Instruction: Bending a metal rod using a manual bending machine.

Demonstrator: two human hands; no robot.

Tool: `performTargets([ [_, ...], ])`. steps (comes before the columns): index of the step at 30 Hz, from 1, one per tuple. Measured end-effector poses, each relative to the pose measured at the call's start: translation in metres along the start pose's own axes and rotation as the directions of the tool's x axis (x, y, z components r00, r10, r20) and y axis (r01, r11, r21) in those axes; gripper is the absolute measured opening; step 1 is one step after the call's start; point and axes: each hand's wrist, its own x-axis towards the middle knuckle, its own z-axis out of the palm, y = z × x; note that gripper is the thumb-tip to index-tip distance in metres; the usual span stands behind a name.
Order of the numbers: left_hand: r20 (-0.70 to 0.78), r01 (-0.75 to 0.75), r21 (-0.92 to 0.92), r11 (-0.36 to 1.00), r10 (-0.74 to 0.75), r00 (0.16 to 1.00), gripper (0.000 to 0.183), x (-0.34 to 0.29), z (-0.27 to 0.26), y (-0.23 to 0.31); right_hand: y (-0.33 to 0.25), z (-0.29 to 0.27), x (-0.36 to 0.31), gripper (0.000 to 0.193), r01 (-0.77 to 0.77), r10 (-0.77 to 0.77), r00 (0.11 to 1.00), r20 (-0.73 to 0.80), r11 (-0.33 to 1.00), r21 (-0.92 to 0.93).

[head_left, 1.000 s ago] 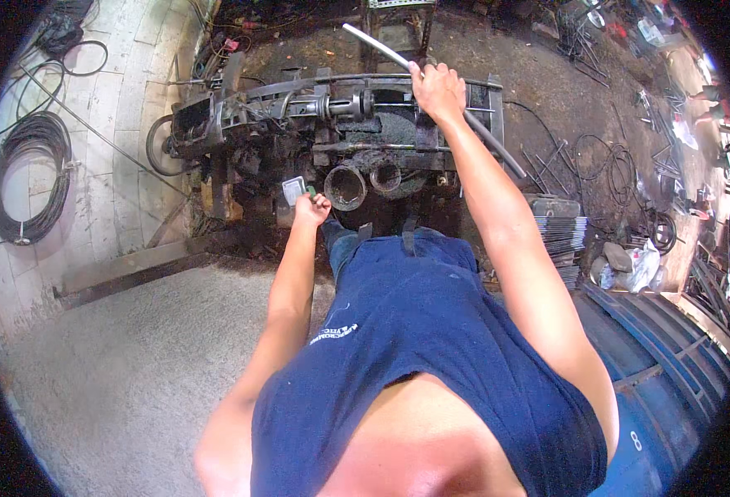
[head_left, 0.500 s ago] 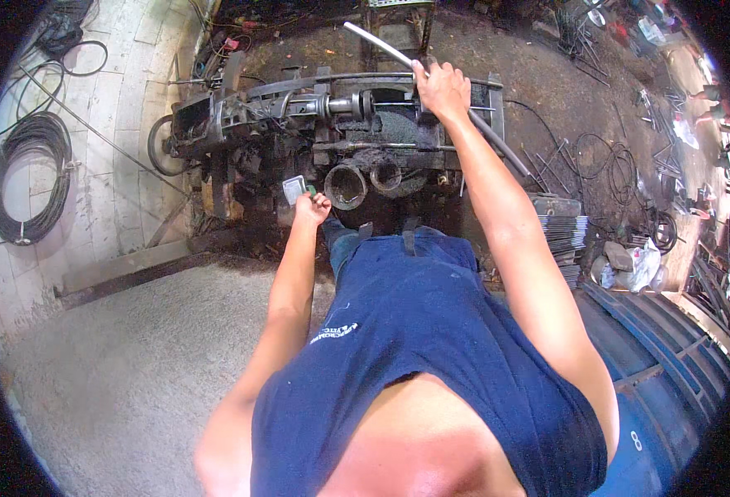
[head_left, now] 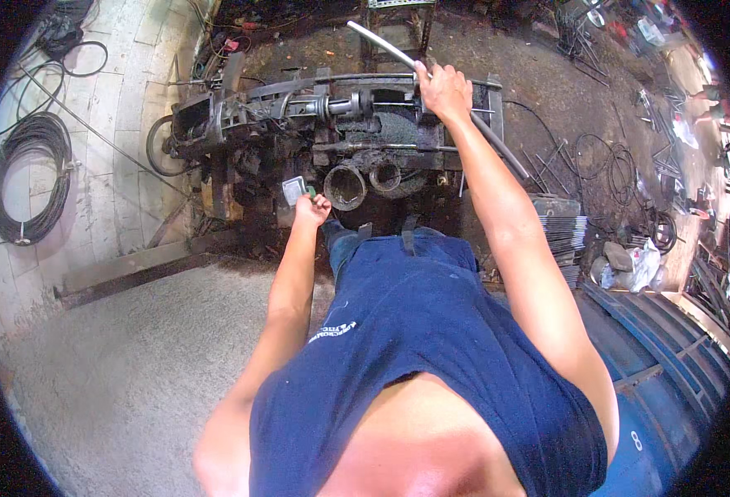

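My right hand [head_left: 446, 93] is closed over a grey metal tube [head_left: 381, 43], which slants from the far middle down to the right across the machine [head_left: 298, 108]. Part of the tube is hidden beneath that hand and forearm. At the machine's near side, my left hand [head_left: 314, 207] has its fingers curled beside a small grey box [head_left: 293, 190], touching a green part [head_left: 312, 191] at its edge. Whatever those fingers grip is too small to make out. Two round metal rings [head_left: 346, 186] sit just right of the left hand, under the machine's dark, grimy shaft [head_left: 344, 105].
A coil of black cable [head_left: 29, 178] hangs at the pale wall on the left. Stacked metal tubes [head_left: 565, 240] lie right of my right forearm, near a blue metal panel [head_left: 655, 356]. Loose rods and cables [head_left: 613, 166] are spread over the dark floor at right.
The tube's far end has shifted very slightly right, and the discs on the machine's shaft look a little different. Both hands stay in nearly the same places.
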Motion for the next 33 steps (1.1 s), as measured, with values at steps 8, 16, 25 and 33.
performTargets([
  [8,0.014,0.000,0.008,1.000,0.000,1.000,0.039,0.0030,-0.0017,0.0010,-0.0039,-0.0014,0.0017,0.065,0.006,-0.005,0.999,0.036,1.000,-0.023],
  [16,-0.017,0.009,-0.014,1.000,-0.009,1.000,0.039,0.0004,-0.0002,-0.0016,-0.0046,-0.0007,0.0019,0.064,-0.021,0.021,0.998,0.052,1.000,-0.013],
  [25,0.002,0.001,-0.011,1.000,-0.001,1.000,0.037,-0.0041,0.0026,-0.0043,0.0033,-0.0009,0.0009,0.063,-0.020,0.021,0.999,0.024,1.000,-0.017],
  [33,-0.005,0.014,-0.002,1.000,-0.014,1.000,0.035,-0.0006,-0.0009,-0.0008,0.0000,-0.0070,0.0017,0.064,-0.015,0.016,0.998,0.054,1.000,-0.019],
])
